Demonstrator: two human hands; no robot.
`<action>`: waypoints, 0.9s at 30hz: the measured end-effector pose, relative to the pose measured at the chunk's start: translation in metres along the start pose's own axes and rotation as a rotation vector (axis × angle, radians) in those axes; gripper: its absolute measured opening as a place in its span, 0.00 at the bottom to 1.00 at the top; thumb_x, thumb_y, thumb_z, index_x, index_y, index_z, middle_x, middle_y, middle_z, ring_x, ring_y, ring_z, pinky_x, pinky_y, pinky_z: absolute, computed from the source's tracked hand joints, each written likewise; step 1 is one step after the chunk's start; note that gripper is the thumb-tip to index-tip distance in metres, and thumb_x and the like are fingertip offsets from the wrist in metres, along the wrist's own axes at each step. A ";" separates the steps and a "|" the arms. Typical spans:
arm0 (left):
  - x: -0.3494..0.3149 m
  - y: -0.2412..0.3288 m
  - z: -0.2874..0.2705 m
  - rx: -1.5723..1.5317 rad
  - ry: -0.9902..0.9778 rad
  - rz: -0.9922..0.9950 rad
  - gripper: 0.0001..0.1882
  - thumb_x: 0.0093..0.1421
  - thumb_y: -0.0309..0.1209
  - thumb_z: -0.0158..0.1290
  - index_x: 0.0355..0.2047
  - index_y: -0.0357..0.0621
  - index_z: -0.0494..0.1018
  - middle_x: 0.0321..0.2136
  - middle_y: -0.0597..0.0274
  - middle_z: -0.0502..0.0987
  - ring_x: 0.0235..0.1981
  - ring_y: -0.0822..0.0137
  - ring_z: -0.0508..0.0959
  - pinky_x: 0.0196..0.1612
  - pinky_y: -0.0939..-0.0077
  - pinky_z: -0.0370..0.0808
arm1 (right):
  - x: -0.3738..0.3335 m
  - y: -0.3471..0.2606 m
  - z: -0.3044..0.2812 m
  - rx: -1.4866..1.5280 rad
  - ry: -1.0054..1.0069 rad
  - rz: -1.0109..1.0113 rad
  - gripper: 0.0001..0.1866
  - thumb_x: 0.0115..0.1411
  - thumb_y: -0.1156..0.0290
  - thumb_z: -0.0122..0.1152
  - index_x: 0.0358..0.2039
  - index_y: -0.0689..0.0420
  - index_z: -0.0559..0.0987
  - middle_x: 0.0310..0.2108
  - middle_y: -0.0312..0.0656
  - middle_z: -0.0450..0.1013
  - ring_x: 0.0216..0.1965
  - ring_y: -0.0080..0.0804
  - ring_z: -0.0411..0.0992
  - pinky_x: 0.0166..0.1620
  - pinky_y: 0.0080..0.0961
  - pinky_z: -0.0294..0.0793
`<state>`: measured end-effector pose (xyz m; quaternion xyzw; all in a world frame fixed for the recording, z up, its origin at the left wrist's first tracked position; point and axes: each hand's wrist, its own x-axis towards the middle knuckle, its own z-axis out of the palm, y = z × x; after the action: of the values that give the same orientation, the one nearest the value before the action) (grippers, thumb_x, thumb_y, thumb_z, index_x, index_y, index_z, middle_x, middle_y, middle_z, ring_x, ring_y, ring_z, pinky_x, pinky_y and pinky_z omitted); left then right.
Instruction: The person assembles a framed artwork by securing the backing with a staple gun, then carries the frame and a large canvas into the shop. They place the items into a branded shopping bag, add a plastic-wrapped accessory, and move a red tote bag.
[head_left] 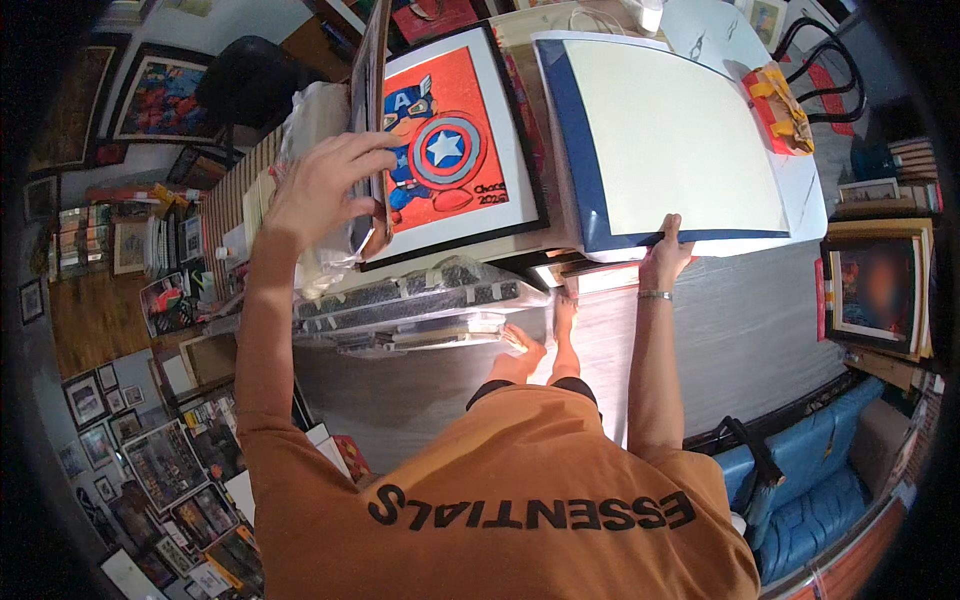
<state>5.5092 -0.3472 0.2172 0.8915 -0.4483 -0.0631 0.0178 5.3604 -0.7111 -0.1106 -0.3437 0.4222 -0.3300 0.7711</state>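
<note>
My left hand (330, 188) is closed around the edge of a picture frame (372, 75) tipped up on its side, seen nearly edge-on. Just right of it lies a black-framed picture (515, 205) with a white mat, showing a cartoon figure with a round star shield on red. On the right side of the table, a dark blue folder (572, 130) lies beneath a large cream sheet (680, 135). My right hand (666, 258) pinches the folder's near edge, thumb on top and fingers hidden underneath.
A red and yellow bag (780, 110) sits at the table's right. Bubble-wrapped frames (430, 295) stand below the table's near edge. Framed pictures crowd the left wall and floor. A blue seat (815, 490) is at lower right, and stacked frames (880, 290) stand at right.
</note>
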 end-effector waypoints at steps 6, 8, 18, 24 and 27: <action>-0.014 -0.008 0.003 -0.057 0.059 0.019 0.34 0.38 0.20 0.68 0.49 0.47 0.74 0.59 0.62 0.73 0.59 0.53 0.73 0.60 0.60 0.73 | 0.009 -0.007 -0.004 -0.308 -0.027 0.134 0.22 0.63 0.64 0.68 0.49 0.67 0.72 0.36 0.44 0.77 0.35 0.30 0.78 0.36 0.38 0.82; -0.015 -0.012 0.005 -0.064 0.097 0.061 0.32 0.39 0.20 0.67 0.49 0.46 0.74 0.58 0.64 0.73 0.57 0.54 0.74 0.59 0.61 0.73 | 0.013 -0.021 -0.004 -0.435 -0.148 0.165 0.21 0.62 0.63 0.70 0.41 0.69 0.75 0.30 0.44 0.76 0.28 0.31 0.78 0.30 0.32 0.82; -0.021 -0.029 0.010 -0.135 0.151 0.156 0.33 0.38 0.19 0.68 0.48 0.48 0.74 0.60 0.65 0.73 0.59 0.54 0.74 0.60 0.60 0.73 | 0.022 -0.030 0.003 -0.563 -0.144 0.185 0.18 0.60 0.63 0.71 0.34 0.69 0.79 0.24 0.48 0.78 0.24 0.37 0.82 0.20 0.24 0.71; -0.024 -0.035 0.013 -0.105 0.221 0.198 0.33 0.41 0.20 0.68 0.51 0.46 0.75 0.57 0.66 0.75 0.55 0.57 0.76 0.58 0.63 0.75 | 0.021 -0.029 -0.006 -0.553 -0.153 0.185 0.18 0.58 0.60 0.73 0.31 0.62 0.77 0.23 0.44 0.77 0.22 0.30 0.78 0.21 0.22 0.70; -0.025 -0.035 0.013 -0.134 0.195 0.171 0.33 0.38 0.19 0.68 0.49 0.47 0.75 0.59 0.65 0.74 0.57 0.56 0.75 0.59 0.62 0.74 | 0.012 -0.024 -0.009 -0.622 -0.147 0.127 0.19 0.57 0.61 0.73 0.31 0.62 0.73 0.25 0.41 0.75 0.21 0.29 0.77 0.19 0.21 0.69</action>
<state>5.5206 -0.3065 0.2033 0.8488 -0.5135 -0.0043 0.1261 5.3524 -0.7357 -0.0997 -0.5588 0.4666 -0.1109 0.6766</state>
